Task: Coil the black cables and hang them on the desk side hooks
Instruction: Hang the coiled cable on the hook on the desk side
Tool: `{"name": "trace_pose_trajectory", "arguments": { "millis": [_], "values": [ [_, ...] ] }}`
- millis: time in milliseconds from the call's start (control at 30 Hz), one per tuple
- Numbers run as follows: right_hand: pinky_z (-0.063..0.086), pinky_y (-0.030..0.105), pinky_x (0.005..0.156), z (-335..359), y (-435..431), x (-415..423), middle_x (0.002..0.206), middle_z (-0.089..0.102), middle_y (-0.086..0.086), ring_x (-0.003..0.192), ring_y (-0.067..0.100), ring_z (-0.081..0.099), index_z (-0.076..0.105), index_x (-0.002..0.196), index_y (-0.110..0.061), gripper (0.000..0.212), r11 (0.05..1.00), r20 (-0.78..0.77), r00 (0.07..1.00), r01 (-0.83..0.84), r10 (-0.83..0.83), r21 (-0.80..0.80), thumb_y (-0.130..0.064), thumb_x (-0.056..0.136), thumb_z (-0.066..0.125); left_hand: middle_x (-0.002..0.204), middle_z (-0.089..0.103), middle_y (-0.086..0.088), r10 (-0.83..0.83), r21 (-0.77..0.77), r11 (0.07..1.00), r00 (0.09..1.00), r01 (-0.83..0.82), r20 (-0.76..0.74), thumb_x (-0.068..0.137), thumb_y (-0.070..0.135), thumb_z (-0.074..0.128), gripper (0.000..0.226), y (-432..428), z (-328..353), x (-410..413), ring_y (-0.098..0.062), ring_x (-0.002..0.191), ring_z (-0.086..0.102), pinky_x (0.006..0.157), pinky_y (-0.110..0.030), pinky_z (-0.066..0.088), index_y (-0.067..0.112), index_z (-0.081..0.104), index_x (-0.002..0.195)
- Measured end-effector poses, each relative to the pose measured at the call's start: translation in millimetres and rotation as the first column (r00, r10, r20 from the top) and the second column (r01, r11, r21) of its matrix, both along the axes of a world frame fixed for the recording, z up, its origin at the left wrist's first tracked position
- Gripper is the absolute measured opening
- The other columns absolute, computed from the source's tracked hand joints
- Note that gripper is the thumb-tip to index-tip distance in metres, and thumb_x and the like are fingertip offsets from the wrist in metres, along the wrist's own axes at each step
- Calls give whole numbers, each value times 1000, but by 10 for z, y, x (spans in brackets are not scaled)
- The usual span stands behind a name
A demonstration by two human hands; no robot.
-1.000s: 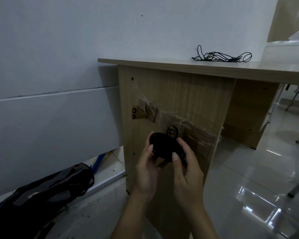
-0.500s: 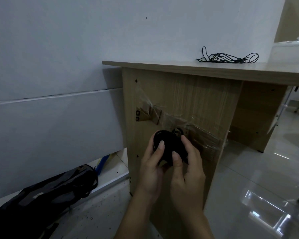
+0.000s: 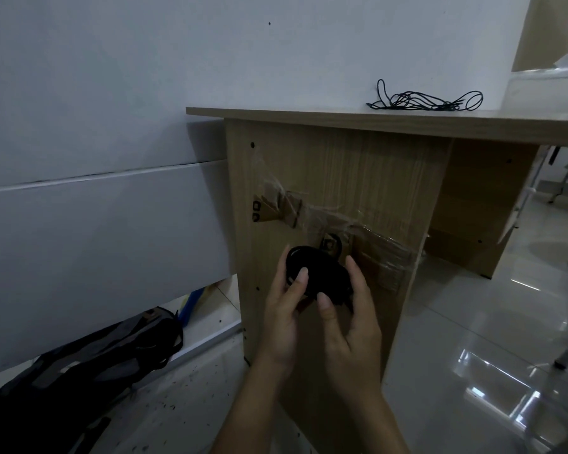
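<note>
Both the left hand and the right hand pinch the tightly coiled black cable, held mid-way up the light wooden desk side panel just under its small taped-on hook; this looks like the hanging step, which next needs a loop seated over that hook.

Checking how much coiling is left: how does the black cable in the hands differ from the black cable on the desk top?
The coiled black cable in the hands is a tight oval bundle; the loose black cable on the wooden desk top sprawls in tangled loops. The left hand and right hand grip the coiled one at the desk side panel; the loose one lies untouched. Both are black.
</note>
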State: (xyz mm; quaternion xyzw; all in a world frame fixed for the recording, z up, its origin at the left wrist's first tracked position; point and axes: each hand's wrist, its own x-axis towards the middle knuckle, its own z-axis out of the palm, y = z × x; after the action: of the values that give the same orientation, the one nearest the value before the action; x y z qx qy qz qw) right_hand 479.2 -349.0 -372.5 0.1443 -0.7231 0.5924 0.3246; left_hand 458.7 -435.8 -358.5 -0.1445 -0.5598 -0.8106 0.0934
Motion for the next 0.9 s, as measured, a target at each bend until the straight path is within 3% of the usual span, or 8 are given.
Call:
{"name": "trace_pose_trajectory", "arguments": {
  "millis": [100,267,433,667,767,900],
  "values": [
    [32,-2,90,13,0,20,129,33,-32,118,-23,34,25,130,-49,48,999,8,1000,27,-28,19,-33,92,50,126,58,4,-13,-2,1000,1000,13,7,78,39,52,57,-16,7,4,-7,112,58,97,-30,47,38,40,134],
    [26,-7,87,30,22,20,127,31,-31,113,-31,27,26,133,-37,51,997,43,997,69,-71,30,-39,90,52,129,58,-2,-29,57,998,999,26,44,81,39,46,65,-48,2,5,-13,117,56,103,-40,42,23,34,143],
    [28,-6,90,-20,27,2,130,42,-13,113,-27,32,32,133,-32,49,994,52,993,104,-106,38,-39,89,53,117,66,5,-38,37,999,998,36,57,84,37,41,45,-78,9,27,-12,115,58,103,-42,41,26,53,126],
    [26,-4,94,-82,58,-2,130,43,-10,117,-25,32,38,135,-21,59,983,7,984,180,-180,28,-26,80,57,117,65,11,32,-5,999,992,-32,125,88,44,46,36,-88,-65,40,-12,119,54,99,-38,40,33,55,121],
    [27,-1,98,-111,97,51,130,47,-4,118,-12,38,42,135,-14,60,977,3,977,215,-215,2,-19,77,54,128,56,12,74,-41,997,981,-68,182,81,49,38,52,-74,-116,69,-10,122,49,101,-37,38,31,48,129],
    [28,5,102,-42,117,201,126,48,0,119,7,42,44,132,-8,57,943,-10,944,330,-330,36,-27,79,46,142,44,8,166,-105,985,930,-138,329,95,43,31,50,-52,-69,146,-13,128,42,109,-39,33,26,39,141]
  ]
}}
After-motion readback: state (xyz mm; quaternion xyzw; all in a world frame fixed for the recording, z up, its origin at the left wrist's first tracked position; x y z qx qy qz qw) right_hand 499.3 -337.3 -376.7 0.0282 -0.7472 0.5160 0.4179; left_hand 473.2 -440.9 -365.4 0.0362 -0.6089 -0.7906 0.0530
